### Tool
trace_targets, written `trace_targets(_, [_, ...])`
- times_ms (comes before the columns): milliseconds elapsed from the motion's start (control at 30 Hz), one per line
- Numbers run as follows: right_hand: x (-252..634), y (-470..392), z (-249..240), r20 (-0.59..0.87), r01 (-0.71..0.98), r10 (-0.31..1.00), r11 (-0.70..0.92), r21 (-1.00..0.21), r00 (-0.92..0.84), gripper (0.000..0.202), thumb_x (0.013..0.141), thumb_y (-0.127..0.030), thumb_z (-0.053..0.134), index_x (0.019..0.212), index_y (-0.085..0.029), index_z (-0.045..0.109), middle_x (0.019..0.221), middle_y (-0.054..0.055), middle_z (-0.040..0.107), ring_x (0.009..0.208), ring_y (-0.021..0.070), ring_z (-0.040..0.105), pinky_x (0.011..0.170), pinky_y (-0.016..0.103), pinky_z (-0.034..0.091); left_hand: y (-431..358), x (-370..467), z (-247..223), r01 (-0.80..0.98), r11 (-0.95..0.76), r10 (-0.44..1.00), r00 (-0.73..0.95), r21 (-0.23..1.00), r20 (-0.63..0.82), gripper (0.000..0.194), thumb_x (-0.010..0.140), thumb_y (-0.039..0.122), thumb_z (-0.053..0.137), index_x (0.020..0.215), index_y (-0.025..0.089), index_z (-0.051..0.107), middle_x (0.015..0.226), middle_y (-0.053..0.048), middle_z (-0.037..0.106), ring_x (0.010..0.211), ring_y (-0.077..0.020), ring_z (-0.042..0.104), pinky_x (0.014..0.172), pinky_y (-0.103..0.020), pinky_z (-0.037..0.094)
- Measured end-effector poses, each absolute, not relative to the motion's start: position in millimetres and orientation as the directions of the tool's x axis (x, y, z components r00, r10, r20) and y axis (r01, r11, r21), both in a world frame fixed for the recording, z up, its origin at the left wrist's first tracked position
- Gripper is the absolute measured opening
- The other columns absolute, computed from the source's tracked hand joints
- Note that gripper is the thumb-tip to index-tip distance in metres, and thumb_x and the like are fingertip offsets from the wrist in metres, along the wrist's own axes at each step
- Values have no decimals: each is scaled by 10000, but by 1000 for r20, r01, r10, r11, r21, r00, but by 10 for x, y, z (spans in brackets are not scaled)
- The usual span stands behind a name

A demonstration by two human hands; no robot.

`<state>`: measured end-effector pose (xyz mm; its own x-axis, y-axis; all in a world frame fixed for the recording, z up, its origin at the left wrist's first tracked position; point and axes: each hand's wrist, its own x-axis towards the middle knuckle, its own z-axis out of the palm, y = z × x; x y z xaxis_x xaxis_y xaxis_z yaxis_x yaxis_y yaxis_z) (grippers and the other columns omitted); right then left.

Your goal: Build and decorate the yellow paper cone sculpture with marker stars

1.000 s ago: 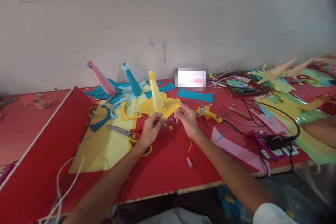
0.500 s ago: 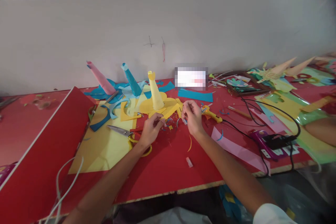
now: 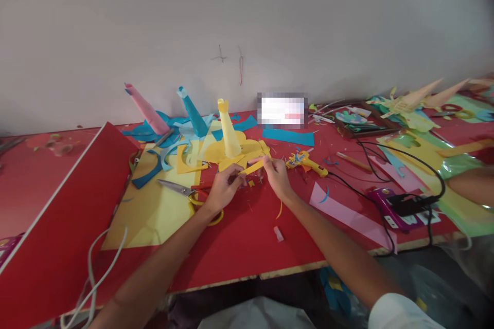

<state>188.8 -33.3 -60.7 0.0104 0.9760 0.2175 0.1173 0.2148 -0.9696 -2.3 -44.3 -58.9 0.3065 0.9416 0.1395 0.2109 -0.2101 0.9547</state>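
A yellow paper strip spans the gap between my two hands. My left hand pinches its left end, and my right hand has its fingers closed on the other end. Just behind them stands a yellow paper cone on a flat yellow petal-shaped base. Scissors with red and yellow handles lie partly behind my left forearm. To the right of my right hand rests a yellow glue gun with a black cord.
Blue and pink paper cones stand at the back left. Pale yellow sheets lie left, a pink strip right. A purple power strip with plugs sits near another person's arm. A red divider rises at left.
My right hand has moved left and slightly down onto the strip's right end, closing on it. The left hand keeps its hold. The view has tipped slightly downward.
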Motion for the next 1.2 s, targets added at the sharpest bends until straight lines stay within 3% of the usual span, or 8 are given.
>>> trace_targets(167, [1893, -335, -593, 260, 150, 965, 251, -956, 39, 665, 964, -757, 441, 801, -208, 780, 533, -10, 532, 521, 139, 483, 539, 287, 354, -453, -9, -562, 207, -207, 943, 303, 956, 138, 338, 949, 519, 613, 895, 186, 607, 687, -11, 690, 617, -134, 612, 613, -248, 448])
trace_targets(333, [1891, -360, -529, 301, 140, 952, 292, -946, 50, 550, 982, -684, 493, 984, -217, 783, 608, -8, 580, 539, 146, 516, 533, 280, 383, -454, -17, -575, 191, -198, 945, 298, 962, 135, 349, 941, 533, 628, 914, 185, 613, 688, -9, 690, 610, -130, 601, 606, -247, 440])
trace_targets(467, [1948, -330, -500, 311, 102, 941, 299, -949, 134, 463, 995, -621, 525, 981, -224, 762, 595, -18, 561, 518, 142, 535, 512, 273, 388, -441, -39, -623, 190, -195, 942, 310, 962, 130, 333, 957, 511, 617, 929, 179, 615, 699, -12, 684, 604, -119, 568, 599, -243, 423])
trace_targets(600, [2041, -262, -520, 351, 59, 885, 350, -935, 306, 488, 977, -636, 553, 763, -216, 679, 599, -7, 592, 494, 124, 519, 512, 273, 407, -432, -49, -651, 160, -179, 955, 266, 971, 133, 351, 954, 532, 618, 927, 183, 597, 701, -11, 682, 617, -121, 574, 598, -241, 420])
trace_targets(733, [2025, -266, -560, 312, 103, 907, 295, -950, 281, 690, 955, -706, 526, 465, -225, 450, 397, -29, 404, 398, 98, 393, 470, 273, 333, -438, -35, -629, 101, -161, 971, 196, 982, 139, 382, 938, 567, 630, 906, 190, 574, 700, -2, 667, 599, -115, 563, 585, -240, 417])
trace_targets(900, [1887, -310, -560, 223, -31, 975, 222, -975, -6, 469, 853, -646, 713, 692, -216, 617, 573, -8, 617, 492, 128, 517, 504, 273, 392, -446, -24, -610, 119, -150, 968, 221, 981, 121, 402, 927, 588, 640, 895, 191, 584, 694, -3, 661, 606, -121, 572, 587, -244, 425])
trace_targets(1067, [1883, -308, -535, 244, -47, 964, 250, -967, 105, 482, 916, -575, 670, 609, -218, 570, 575, -12, 561, 504, 118, 474, 520, 277, 381, -444, -23, -619, 132, -152, 960, 257, 979, 115, 425, 915, 613, 645, 926, 191, 598, 688, -9, 688, 587, -124, 586, 584, -247, 441])
trace_targets(1200, [1916, -286, -550, 250, -104, 954, 269, -957, 166, 366, 913, -530, 694, 729, -218, 647, 596, -26, 553, 493, 114, 451, 489, 274, 346, -447, -16, -630, 137, -159, 954, 277, 978, 116, 418, 923, 603, 638, 916, 187, 596, 695, -10, 695, 557, -111, 569, 566, -242, 433])
